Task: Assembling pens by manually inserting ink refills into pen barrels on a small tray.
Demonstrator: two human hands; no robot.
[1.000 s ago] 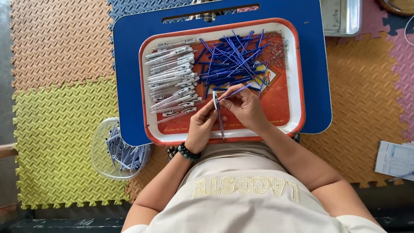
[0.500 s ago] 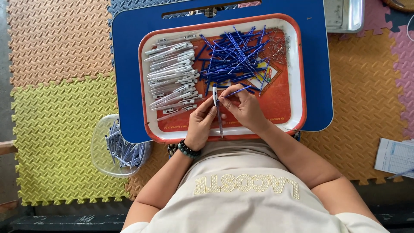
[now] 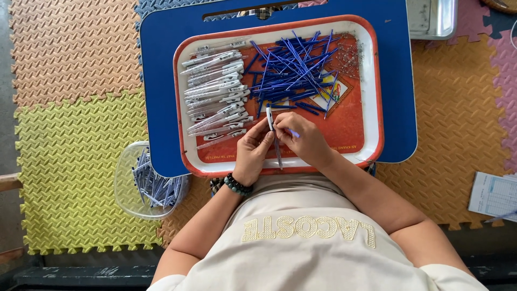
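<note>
My left hand (image 3: 252, 156) and my right hand (image 3: 306, 141) meet over the near part of an orange-red tray (image 3: 371, 97). Between them stands a clear pen barrel (image 3: 273, 136), pinched by my left fingers. My right fingers hold a thin blue refill (image 3: 293, 132) at the barrel. A pile of blue refills (image 3: 293, 70) lies in the tray's far middle. A row of clear pen barrels (image 3: 218, 91) lies along the tray's left side. A dark bead bracelet (image 3: 237, 186) circles my left wrist.
The tray rests on a low blue table (image 3: 161, 81) over coloured foam floor mats. A clear plastic tub (image 3: 148, 183) with assembled pens sits on the floor at my left. A metal tray (image 3: 433, 19) lies beyond the table at right, and papers (image 3: 493, 196) at far right.
My hands stay together over the tray's near part. The blue refill in my right fingers has drawn in toward the barrel.
</note>
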